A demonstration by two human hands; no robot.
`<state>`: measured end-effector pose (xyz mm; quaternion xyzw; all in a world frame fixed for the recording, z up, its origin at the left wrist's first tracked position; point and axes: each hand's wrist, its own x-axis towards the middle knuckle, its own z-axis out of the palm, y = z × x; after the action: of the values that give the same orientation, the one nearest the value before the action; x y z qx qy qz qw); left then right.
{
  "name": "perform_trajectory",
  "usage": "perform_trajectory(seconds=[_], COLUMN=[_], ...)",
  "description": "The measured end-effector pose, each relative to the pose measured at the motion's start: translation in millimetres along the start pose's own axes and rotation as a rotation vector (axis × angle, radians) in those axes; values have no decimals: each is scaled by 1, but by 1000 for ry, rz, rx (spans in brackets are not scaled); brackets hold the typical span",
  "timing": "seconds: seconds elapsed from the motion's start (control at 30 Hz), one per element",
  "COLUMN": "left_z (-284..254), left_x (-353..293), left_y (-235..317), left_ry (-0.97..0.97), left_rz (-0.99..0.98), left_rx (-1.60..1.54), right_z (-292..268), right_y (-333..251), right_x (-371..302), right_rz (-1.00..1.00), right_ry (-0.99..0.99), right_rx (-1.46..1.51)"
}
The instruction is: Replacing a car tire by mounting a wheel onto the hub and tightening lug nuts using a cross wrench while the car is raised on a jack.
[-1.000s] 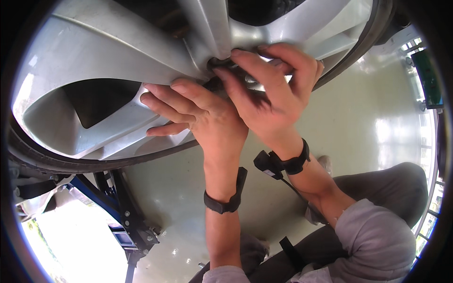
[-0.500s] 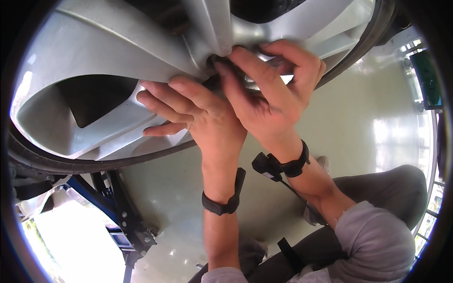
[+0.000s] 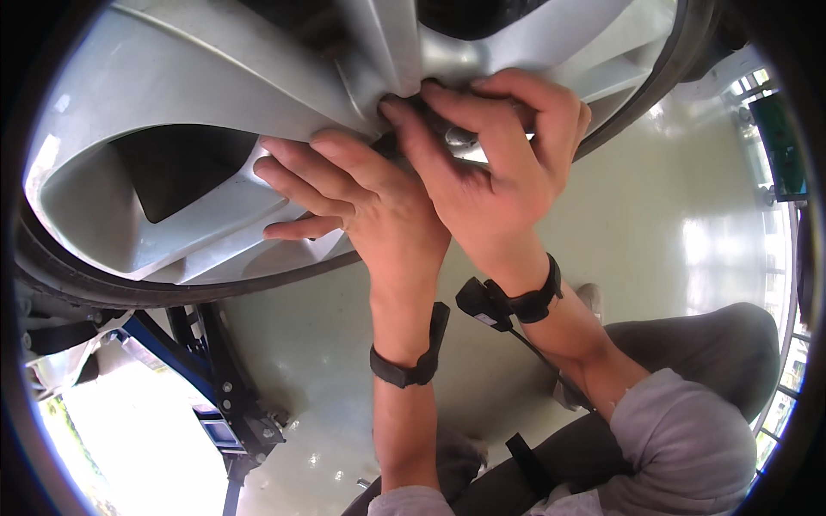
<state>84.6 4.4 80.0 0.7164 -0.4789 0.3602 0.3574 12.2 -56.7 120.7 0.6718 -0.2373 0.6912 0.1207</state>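
A large silver alloy wheel point(image 3: 232, 60) with wide spokes and a thin black tyre point(image 3: 155, 295) fills the upper part of the view. My left hand point(image 3: 366, 185) rests against its spokes near the centre. The fingers there are spread, and the thumb is hidden behind my right hand. Crossing beside it, my right hand point(image 3: 499, 163) has its thumb and fingers curled together at the dark hub recess point(image 3: 387, 110). Whatever the right fingertips pinch is hidden by the fingers themselves. A small shiny metal part point(image 3: 460, 138) shows in the gap below the right fingers.
Black straps circle both wrists, with a small black device point(image 3: 483, 301) and cable on the right one. Lower left stands a blue and black metal support point(image 3: 224, 396). My bent knee point(image 3: 705, 344) is at the right, above a pale glossy floor point(image 3: 301, 361).
The wheel has shifted very slightly in the picture. My right thumb has moved a little up and left at the hub, while my left hand has stayed nearly in place.
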Motion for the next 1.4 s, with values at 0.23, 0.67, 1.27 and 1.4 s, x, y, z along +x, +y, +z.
perform_trajectory(seconds=[0.23, 0.67, 1.27, 1.4], left_z=[-3, -5, 6, 10], left_x=[0, 1, -4, -6], left_y=[1, 4, -1, -3], left_ry=[-17, -26, 40, 42], left_rz=[-33, -33, -19, -2], left_rx=[-23, -48, -60, -39], right_z=[5, -4, -7, -10], right_y=[6, 0, 0, -8], right_x=[-2, 3, 2, 4], right_rz=[-57, 40, 48, 82], right_ry=[40, -40, -78, -92], right_rx=[13, 9, 19, -35])
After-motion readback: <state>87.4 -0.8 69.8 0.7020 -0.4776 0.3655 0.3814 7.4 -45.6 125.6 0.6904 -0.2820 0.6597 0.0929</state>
